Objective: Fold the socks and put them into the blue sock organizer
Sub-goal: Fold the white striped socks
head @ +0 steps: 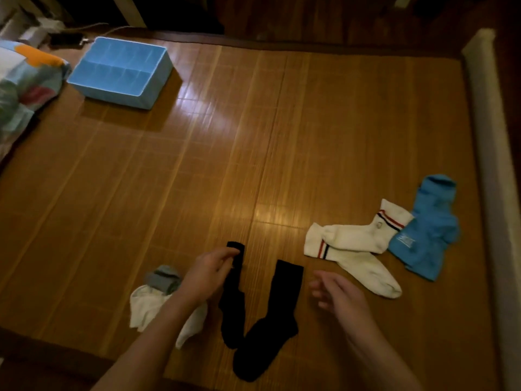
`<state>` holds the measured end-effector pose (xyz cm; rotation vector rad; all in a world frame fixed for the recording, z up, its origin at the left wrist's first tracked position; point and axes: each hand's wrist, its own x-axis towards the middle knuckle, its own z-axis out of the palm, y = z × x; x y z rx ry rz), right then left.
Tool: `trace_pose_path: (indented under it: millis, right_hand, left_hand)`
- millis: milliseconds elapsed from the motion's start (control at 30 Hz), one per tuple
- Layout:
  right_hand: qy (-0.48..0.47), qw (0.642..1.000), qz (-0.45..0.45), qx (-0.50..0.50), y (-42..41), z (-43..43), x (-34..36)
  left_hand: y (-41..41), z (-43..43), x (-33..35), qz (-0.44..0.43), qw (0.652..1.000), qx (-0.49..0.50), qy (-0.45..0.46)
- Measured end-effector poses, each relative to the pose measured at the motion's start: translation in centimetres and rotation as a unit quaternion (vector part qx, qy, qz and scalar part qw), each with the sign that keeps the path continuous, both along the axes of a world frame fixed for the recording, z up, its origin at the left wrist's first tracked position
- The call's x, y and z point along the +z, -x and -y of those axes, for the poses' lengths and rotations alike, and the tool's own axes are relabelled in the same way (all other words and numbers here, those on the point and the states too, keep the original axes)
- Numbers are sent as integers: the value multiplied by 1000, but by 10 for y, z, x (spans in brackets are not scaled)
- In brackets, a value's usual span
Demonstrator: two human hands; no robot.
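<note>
- The 2 black socks (277, 314) lay on the bamboo mat (253, 136) right in front of the person, with toe ends overlapping and cuffs apart. We placed everything else from them.
- The left hand (210, 270) was at the cuff of the left one, its grip pinching the fabric between thumb and fingers.
- The right hand (338, 294) hovered just right of the black socks, its grip spread and loose, touching nothing.
- Just left of the black socks, partly under the left forearm, sat the white and grey socks (153, 300) in a heap.
- To their right lay 2 white striped socks (352, 249), 1 across the other, and beyond those, touching them, the blue socks (425, 232).
- The blue sock organizer (124, 100) stood well apart from the black socks, far up and to the left. We could see no sock in its compartments.
- We judged the socks light, soft and limp, likely to sag and bunch, and not fragile.
- We thought cuff and toe the best places to hold. The pair could then be laid 1 on the other and smoothed flat before folding.
</note>
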<state>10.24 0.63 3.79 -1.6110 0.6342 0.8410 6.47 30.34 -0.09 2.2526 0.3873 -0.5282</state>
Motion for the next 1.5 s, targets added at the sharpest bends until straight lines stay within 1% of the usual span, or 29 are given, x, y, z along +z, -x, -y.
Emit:
trace_pose_path:
  millis: [67,133,200,267,367,467,567,633,667,700,733,767,800,833,867,900,933,967,1000,1067,1100,1133,1167,1200,1267,1300,1367,1400,1500]
  right_hand:
    - [21,999,29,-11,-2,17,-6]
    - [63,996,61,-12,-4,39,-15]
    - [150,982,109,26,-4,66,-28]
    - [235,956,149,90,-3,94,-46]
    - [302,921,141,204,-8,122,-65]
    - [313,895,110,299,-14,136,-84]
    - [303,888,81,335,-18,140,-94]
    - [290,893,90,332,-20,139,-92]
    - [270,906,98,311,-22,138,-87]
    - [235,927,100,275,-24,136,-79]
    - [185,951,93,232,-25,134,-69]
    - [131,968,79,199,-27,134,-58]
    - [80,977,66,186,-28,134,-46]
    - [35,979,55,195,-28,137,-34]
    - [-6,974,50,220,-28,141,-23]
    - [-38,966,48,253,-27,146,-12]
    - [-59,954,46,290,-27,153,-4]
    - [-74,942,42,325,-28,162,3]
    - [-87,930,28,356,-30,172,8]
    - [-110,909,-18,402,-37,190,12]
    - [-110,903,-41,414,-41,197,10]
    - [-97,904,-55,413,-46,200,5]
    - [-70,915,-59,392,-50,199,-1]
    - [-32,934,-54,351,-56,196,-9]
    - [20,977,-26,209,-71,186,-28]
    - [18,992,-10,125,-80,180,-37]
    - [-11,1000,-7,-15,-101,167,-51]
    - [-20,998,-12,-58,-111,162,-56]
    - [-35,990,-35,-129,-128,145,-66]
  left_hand:
    - [-4,38,7,2,993,83,86]
    - [-2,75,15,-6,980,132,150]
    - [3,112,23,-30,967,152,200]
    - [9,143,28,-81,946,182,255]
    - [14,179,29,-163,923,204,283]
    - [18,207,24,-208,913,226,269]
    - [20,223,17,-222,901,253,272]
    - [18,231,15,-228,897,262,272]
    - [15,235,13,-237,894,267,271]
    - [11,239,13,-252,888,272,273]
    - [6,243,12,-274,873,285,284]
    - [0,248,13,-298,846,312,311]
    - [-6,254,15,-315,811,346,352]
    - [-13,259,17,-314,774,380,398]
    - [-21,263,18,-299,739,412,441]
    - [-28,265,18,-274,712,444,469]
    - [-35,266,19,-247,696,473,480]
    - [-42,266,18,-225,689,497,477]
    - [-49,265,18,-207,690,515,465]
    - [-60,264,19,-172,705,537,430]
    - [-63,263,20,-154,718,538,414]
    - [-66,262,21,-137,733,530,404]
    - [-68,261,22,-124,748,516,398]
    - [-68,261,24,-117,763,498,394]
    - [-68,260,27,-111,785,477,379]
    - [-66,260,28,-108,792,473,370]
    - [-63,260,28,-101,794,471,371]
    - [-61,260,29,-100,793,467,377]
    - [-58,258,31,-96,792,466,382]
